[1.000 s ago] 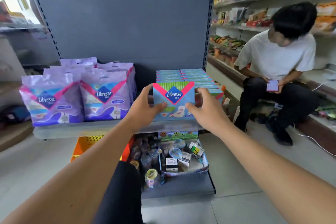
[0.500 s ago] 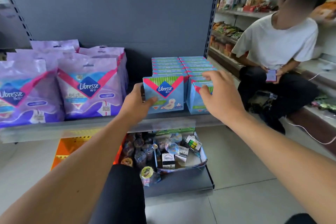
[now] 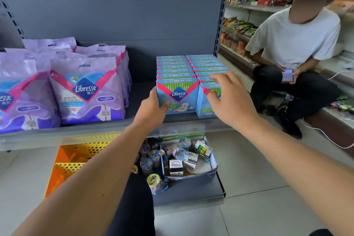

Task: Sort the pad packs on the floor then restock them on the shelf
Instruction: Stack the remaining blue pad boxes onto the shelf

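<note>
Grey metal shelving fills my head view, its shelf (image 3: 107, 130) a flat grey board with a matte back panel. Both my bare forearms reach forward over it. My left hand (image 3: 151, 109) holds the left edge of the front blue pad box (image 3: 177, 95), thumb across its lower front face and the other fingers hidden behind its side. My right hand (image 3: 228, 99) is arched over the neighbouring blue box (image 3: 206, 104), fingers curled, the grip pinching its top front corner. Both boxes stand upright at the shelf's front, heading two rows of matching blue boxes (image 3: 191, 65), stiff glossy card. Well to the left stand soft, crinkly purple pad bags (image 3: 86, 90). Below, a tray of small toys (image 3: 183, 157). A seated person (image 3: 295, 48) holds a phone at right.
</note>
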Motion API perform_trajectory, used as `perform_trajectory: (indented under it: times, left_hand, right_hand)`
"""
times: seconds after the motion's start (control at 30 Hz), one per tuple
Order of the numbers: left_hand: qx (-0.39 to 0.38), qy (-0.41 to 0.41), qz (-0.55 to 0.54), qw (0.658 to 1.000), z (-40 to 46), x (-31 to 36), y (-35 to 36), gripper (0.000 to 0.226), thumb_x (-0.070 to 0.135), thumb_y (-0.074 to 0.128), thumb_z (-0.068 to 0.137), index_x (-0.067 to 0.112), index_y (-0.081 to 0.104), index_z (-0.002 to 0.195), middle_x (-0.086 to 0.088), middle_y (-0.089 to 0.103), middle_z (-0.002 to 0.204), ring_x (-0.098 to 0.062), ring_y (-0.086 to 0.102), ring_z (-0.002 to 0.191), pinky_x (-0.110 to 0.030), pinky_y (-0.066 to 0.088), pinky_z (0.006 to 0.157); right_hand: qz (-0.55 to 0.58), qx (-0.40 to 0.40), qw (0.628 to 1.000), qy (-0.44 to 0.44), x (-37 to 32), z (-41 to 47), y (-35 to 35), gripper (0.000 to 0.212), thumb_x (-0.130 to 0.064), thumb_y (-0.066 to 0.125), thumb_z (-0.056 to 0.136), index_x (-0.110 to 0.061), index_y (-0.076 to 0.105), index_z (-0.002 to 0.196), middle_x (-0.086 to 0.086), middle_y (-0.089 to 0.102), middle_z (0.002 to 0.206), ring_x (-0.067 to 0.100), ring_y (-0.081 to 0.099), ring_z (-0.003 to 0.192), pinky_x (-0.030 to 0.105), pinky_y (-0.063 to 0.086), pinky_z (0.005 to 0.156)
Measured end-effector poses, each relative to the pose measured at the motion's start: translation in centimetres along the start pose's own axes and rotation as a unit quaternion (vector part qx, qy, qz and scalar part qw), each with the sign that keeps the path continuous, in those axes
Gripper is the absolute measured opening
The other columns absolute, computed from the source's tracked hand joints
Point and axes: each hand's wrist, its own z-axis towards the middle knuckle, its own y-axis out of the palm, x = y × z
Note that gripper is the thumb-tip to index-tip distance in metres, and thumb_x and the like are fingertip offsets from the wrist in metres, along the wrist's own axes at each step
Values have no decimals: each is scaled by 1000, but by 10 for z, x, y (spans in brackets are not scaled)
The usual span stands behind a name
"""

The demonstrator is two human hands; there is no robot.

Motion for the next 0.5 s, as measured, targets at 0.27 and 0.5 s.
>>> perform_trajectory:
  times: [0.27, 0.5]
  left_hand:
    - [-1, -12, 15, 1000, -7, 14, -8, 48, 16, 53, 90, 14, 36, 135, -6, 56, 122, -25, 57, 101, -32, 43, 76]
    - [187, 159, 232, 941, -27, 40, -19, 56, 32, 52, 92, 9, 41, 142, -10, 44, 144, -32, 27, 141, -43, 22, 118]
  right_hand:
    - [-43, -27, 998, -33, -2, -5, -2, 41, -20, 51, 93, -14, 52, 133, 6, 51, 127, 27, 41, 119, 38, 39, 93]
    - [-112, -22, 991, -71, 1, -15, -20, 40, -22, 54, 89, -11, 56, 128, 6, 55, 126, 29, 46, 113, 46, 47, 88]
